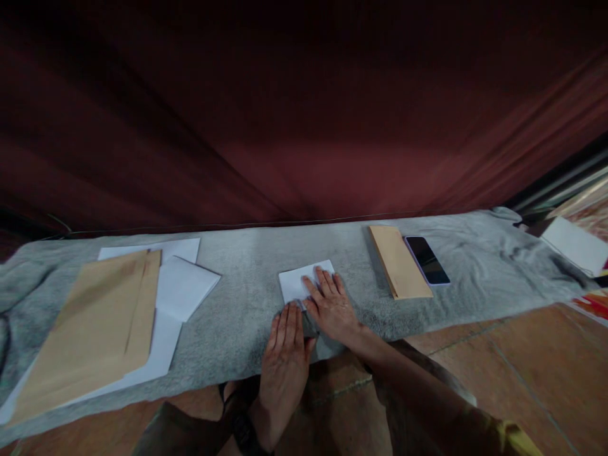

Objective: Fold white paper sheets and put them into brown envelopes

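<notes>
A small folded sheet of white paper (pixel 295 283) lies flat on the grey cloth in front of me. My right hand (pixel 331 305) rests on its right side, fingers stretched out over the paper. At the paper's near edge is my left hand (pixel 288 348), its fingers extended and the fingertips touching that edge. Neither hand grips anything. The underside of the paper is hidden.
Grey cloth (pixel 247 266) covers the long surface. On the left, large brown envelopes (pixel 95 316) overlap white sheets (pixel 183 288). To the right lie a folded brown envelope (pixel 399 263) and a phone (pixel 427 261). A dark red curtain (pixel 304 171) hangs behind.
</notes>
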The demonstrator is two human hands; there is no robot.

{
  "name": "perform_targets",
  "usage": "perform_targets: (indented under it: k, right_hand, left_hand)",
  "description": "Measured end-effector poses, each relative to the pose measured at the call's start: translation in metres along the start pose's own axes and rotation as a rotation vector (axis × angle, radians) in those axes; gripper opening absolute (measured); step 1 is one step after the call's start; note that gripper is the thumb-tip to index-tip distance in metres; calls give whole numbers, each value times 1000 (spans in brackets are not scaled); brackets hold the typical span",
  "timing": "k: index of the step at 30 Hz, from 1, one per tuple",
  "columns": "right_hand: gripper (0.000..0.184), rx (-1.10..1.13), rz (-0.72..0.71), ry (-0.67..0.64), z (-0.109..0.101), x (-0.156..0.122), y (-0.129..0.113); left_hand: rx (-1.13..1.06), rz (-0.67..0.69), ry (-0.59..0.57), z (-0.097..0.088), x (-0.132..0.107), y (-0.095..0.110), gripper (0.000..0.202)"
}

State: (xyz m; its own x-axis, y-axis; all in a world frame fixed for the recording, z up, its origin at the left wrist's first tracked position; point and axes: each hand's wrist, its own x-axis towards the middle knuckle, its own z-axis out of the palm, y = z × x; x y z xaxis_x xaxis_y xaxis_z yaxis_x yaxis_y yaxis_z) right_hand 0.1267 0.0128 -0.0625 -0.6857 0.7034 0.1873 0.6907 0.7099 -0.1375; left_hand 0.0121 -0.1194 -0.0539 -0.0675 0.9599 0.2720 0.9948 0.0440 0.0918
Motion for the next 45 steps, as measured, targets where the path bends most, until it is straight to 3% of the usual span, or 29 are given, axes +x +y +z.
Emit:
perform_targets:
  k: [8, 15, 22, 27, 31, 38, 45]
  right_hand:
    - [56, -9, 11, -22, -3, 1, -1]
    - [58, -5, 11, -31, 1, 2, 0]
    - [56, -9, 10, -30, -1, 1, 0]
    - [58, -23, -1, -86, -4, 1, 1]
    - [64, -28, -4, -91, 4, -1, 3]
    - [59, 0, 23, 15, 9, -4, 1]
    - [58, -5, 106, 37, 5, -8, 8]
  left_hand:
    - [6, -43, -49, 7, -4, 4, 67]
    - [24, -64, -18, 4, -7, 10, 73]
    - [-77, -60, 34, -7, 32, 3, 54]
    - [-151, -43, 26, 16, 61, 3, 60]
    - [-113, -97, 30, 33, 67, 1, 70]
    - [-86, -152, 55, 35, 61, 0, 80]
    - [-100, -147, 123, 37, 56, -5, 79]
